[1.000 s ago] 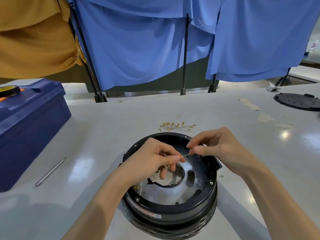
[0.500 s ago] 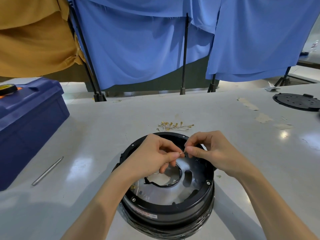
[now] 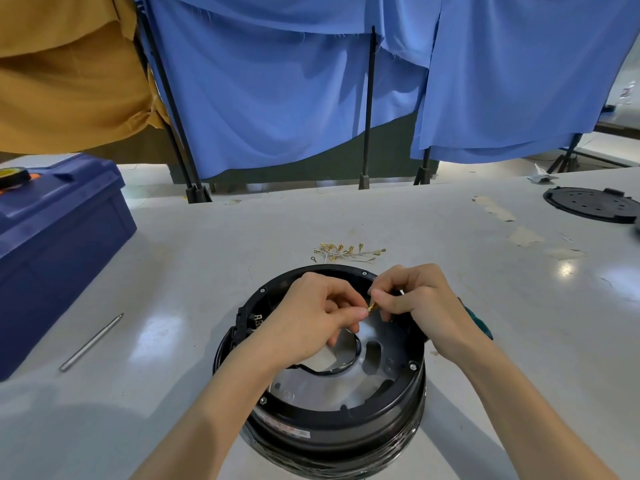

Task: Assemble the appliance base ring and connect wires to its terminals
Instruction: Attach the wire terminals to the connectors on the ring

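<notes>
A round black appliance base (image 3: pixel 332 420) stands upside down on the white table, its black base ring (image 3: pixel 398 386) screwed on top around a silver plate. Above its far half my left hand (image 3: pixel 311 320) and my right hand (image 3: pixel 419 299) meet. Between their fingertips they pinch a thin wire with a small gold terminal (image 3: pixel 372 307). The wire's run below my hands is hidden. A bunch of spare wires with gold terminals (image 3: pixel 348 252) lies on the table just beyond the base.
A dark blue toolbox (image 3: pixel 59 244) with a tape roll on its lid stands at the left. A metal screwdriver bit (image 3: pixel 91 342) lies left of the base. A black round cover (image 3: pixel 592 204) rests at the far right. Blue and ochre curtains hang behind the table.
Both hands have drawn closer together over the base's far side. The gold terminal now shows between the fingertips, and the view has shifted slightly.
</notes>
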{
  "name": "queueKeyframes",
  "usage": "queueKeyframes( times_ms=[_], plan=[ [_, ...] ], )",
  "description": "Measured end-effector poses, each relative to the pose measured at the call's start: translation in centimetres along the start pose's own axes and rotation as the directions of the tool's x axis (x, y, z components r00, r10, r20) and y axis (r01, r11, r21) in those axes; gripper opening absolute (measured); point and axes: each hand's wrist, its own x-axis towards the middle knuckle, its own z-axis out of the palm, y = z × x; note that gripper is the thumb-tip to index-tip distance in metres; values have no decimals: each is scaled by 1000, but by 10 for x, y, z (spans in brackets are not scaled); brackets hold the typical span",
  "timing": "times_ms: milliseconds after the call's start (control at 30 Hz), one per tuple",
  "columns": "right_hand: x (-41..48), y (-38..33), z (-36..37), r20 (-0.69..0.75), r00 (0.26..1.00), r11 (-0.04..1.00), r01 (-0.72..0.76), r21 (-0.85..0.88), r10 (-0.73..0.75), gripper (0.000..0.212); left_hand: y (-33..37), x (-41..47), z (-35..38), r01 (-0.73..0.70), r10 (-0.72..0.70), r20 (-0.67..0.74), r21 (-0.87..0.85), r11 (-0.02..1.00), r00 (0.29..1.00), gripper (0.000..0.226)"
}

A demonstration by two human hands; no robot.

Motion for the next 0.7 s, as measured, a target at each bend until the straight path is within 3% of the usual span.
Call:
queueKeyframes(
  times_ms=[100,233,400,567,700],
  plan=[
    [1,5,-2,-111,993,993,41,112,-28,20,1,0,1,-14,14,-5,-2,1000,1000,6],
    [4,13,2,-244,968,995,78,70,-58,21,0,1,3,-53,54,-8,52,997,999,7],
    [9,21,-1,-168,979,987,-94,132,116,22,-3,9,5,-94,94,11,139,986,996,5],
    [11,24,-2,-187,978,996,-90,18,92,18,-6,21,7,-44,30,56,256,966,998,6],
    [11,27,-6,-175,983,997,-64,-44,56,18,-7,29,16,-85,55,91,366,927,994,7]
  ],
)
